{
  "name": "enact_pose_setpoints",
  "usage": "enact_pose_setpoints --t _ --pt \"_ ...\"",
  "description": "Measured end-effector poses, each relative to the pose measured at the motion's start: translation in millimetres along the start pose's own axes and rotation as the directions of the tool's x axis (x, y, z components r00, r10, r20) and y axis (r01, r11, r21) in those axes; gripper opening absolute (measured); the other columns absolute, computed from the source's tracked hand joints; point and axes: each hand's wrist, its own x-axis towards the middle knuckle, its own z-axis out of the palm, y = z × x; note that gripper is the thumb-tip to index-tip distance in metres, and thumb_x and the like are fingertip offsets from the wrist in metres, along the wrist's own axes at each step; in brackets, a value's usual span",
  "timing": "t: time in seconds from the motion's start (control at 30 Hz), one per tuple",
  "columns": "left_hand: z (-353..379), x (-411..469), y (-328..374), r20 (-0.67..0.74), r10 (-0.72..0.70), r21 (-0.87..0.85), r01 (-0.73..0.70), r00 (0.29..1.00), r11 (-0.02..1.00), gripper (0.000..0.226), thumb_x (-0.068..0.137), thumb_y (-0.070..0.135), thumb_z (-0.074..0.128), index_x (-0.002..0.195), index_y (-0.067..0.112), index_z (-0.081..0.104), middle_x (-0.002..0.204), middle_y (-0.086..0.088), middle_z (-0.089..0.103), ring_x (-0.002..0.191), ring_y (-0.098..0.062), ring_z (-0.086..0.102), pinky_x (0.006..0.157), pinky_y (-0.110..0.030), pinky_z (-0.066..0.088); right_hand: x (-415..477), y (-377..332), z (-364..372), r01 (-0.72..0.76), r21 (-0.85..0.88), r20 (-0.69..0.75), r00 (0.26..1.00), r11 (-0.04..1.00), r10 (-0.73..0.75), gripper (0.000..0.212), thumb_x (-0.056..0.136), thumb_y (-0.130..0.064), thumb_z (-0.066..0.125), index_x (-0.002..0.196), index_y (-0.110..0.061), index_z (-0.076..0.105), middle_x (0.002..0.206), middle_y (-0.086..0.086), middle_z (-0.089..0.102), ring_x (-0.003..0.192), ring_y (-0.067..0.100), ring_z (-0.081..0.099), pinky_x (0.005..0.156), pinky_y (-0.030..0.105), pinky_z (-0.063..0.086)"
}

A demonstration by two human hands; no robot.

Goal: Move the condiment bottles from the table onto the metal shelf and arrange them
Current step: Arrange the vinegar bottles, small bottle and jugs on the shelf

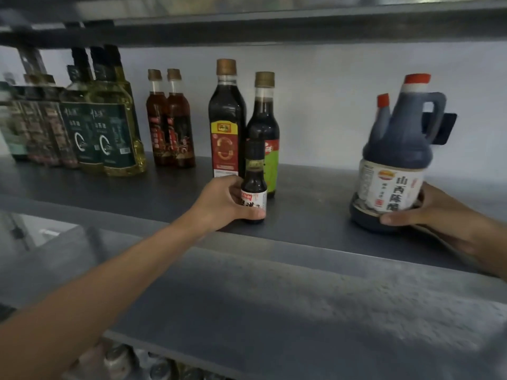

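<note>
1. So the left hand (227, 200) is wrapped round a small dark bottle (253, 187), with the thumb across the bottom of its white label and the fingers tucked behind. The bottle's upright on the metal shelf (315, 215), close to the front edge and pretty much dead centre of the view.
2. Over at 3 o'clock from there, the right hand (428, 212) grips the base of a big dark jug (395, 149) with a red cap and a handle. The thumb lies along the front under the label and the fingers go round the back. The jug looks tipped a bit, top toward 1 o'clock. Honestly can't tell if its base is flat on the shelf or just off it.
3. Right behind the small bottle there's a tall red-label bottle (226, 119) at its 11 o'clock and a green-label bottle (264, 111) at its 12 o'clock. Both are dark with brown caps and stand side by side.
4. Further along toward 9 o'clock are two reddish bottles (170, 122) standing together, then yellow oil bottles (109, 127) with dark green labels, then a blurry bunch of bottles (38, 127) at the far end.
5. There's a dark bracket (447, 127) on the wall behind the jug's handle, and an upper shelf (247, 26) runs across at 12 o'clock.
</note>
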Motion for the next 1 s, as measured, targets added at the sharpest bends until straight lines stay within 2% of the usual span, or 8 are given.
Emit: enact_pose_setpoints --t 0.1,0.2,0.33,0.5,0.63,0.83,0.9,1.0 --pt "-23.6 4.5 -18.8 -0.013 -0.009 0.007 0.009 1.000 1.000 0.047 0.062 0.019 0.086 0.103 0.021 0.062 0.091 0.011 0.067 0.086 -0.005 0.064 0.077 -0.024 0.052 15.1 -14.9 37.9 0.007 -0.001 0.000 1.000 1.000 -0.007 0.098 0.024 -0.027 0.090 0.116 -0.027 0.056 0.105 -0.014 0.071 0.096 0.002 0.067 0.088 0.028 0.046" --pt "-43.8 13.5 -39.2 -0.045 -0.002 0.031 0.004 0.999 1.000 0.047 0.061 0.022 0.086 0.101 0.022 0.062 0.093 0.010 0.068 0.087 -0.005 0.064 0.077 -0.024 0.051 28.2 -24.2 69.2 0.003 -0.012 -0.039 0.999 1.000 -0.003 0.092 0.036 -0.012 0.092 0.119 -0.024 0.054 0.106 -0.011 0.070 0.099 0.006 0.065 0.093 0.031 0.046" --pt "-64.7 26.0 -58.5 -0.042 -0.012 0.034 0.014 0.999 0.999 0.050 0.060 0.024 0.087 0.104 0.021 0.063 0.099 0.005 0.069 0.092 -0.009 0.065 0.083 -0.029 0.052 40.4 -31.6 97.9 -0.009 -0.025 -0.103 0.995 1.000 0.006 0.076 0.042 -0.016 0.085 0.109 -0.033 0.054 0.111 -0.012 0.066 0.106 0.009 0.060 0.097 0.034 0.043" --pt "-79.8 33.9 -69.7 -0.022 -0.016 0.000 0.016 1.000 1.000 0.048 0.061 0.021 0.086 0.103 0.022 0.062 0.098 0.006 0.069 0.091 -0.008 0.064 0.081 -0.027 0.051 53.1 -34.6 118.0 -0.027 -0.038 -0.184 0.983 0.999 0.020 0.084 0.041 -0.020 0.085 0.116 -0.028 0.048 0.106 -0.014 0.063 0.103 0.008 0.058 0.097 0.033 0.043" --pt "-82.3 37.9 -74.3 -0.015 -0.015 -0.034 0.015 1.000 0.999 0.043 0.060 0.019 0.087 0.095 0.025 0.062 0.096 0.006 0.069 0.091 -0.010 0.065 0.087 -0.033 0.052 60.1 -37.5 125.3 -0.056 -0.040 -0.180 0.983 0.998 0.048 0.085 0.043 -0.020 0.085 0.120 -0.027 0.049 0.116 -0.006 0.063 0.113 0.017 0.056 0.100 0.038 0.043" --pt "-81.8 42.0 -78.3 -0.020 -0.014 -0.024 0.013 1.000 1.000 0.050 0.060 0.022 0.087 0.104 0.020 0.062 0.101 0.002 0.069 0.094 -0.013 0.065 0.090 -0.038 0.052 71.7 -37.8 131.3 -0.088 -0.070 -0.256 0.964 0.994 0.068 0.103 0.030 -0.032 0.086 0.125 -0.020 0.048 0.125 0.001 0.061 0.115 0.021 0.055 0.101 0.044 0.045" --pt "-82.3 44.1 -79.9 -0.030 -0.009 -0.011 0.008 1.000 1.000 0.053 0.062 0.022 0.086 0.109 0.018 0.062 0.105 0.001 0.069 0.095 -0.012 0.064 0.088 -0.034 0.051 73.2 -37.8 131.7 -0.089 -0.078 -0.266 0.962 0.993 0.066 0.098 0.033 -0.029 0.086 0.123 -0.021 0.048 0.126 0.001 0.060 0.114 0.021 0.054 0.101 0.042 0.044" --pt "-84.4 48.8 -82.7 -0.052 -0.005 0.009 0.006 0.999 1.000 0.055 0.063 0.022 0.086 0.112 0.017 0.062 0.103 0.005 0.067 0.092 -0.008 0.062 0.076 -0.021 0.047 73.3 -36.4 130.2 -0.081 -0.093 -0.264 0.963 0.992 0.054 0.100 0.031 -0.030 0.087 0.124 -0.021 0.049 0.125 0.000 0.060 0.115 0.020 0.055 0.102 0.042 0.044"
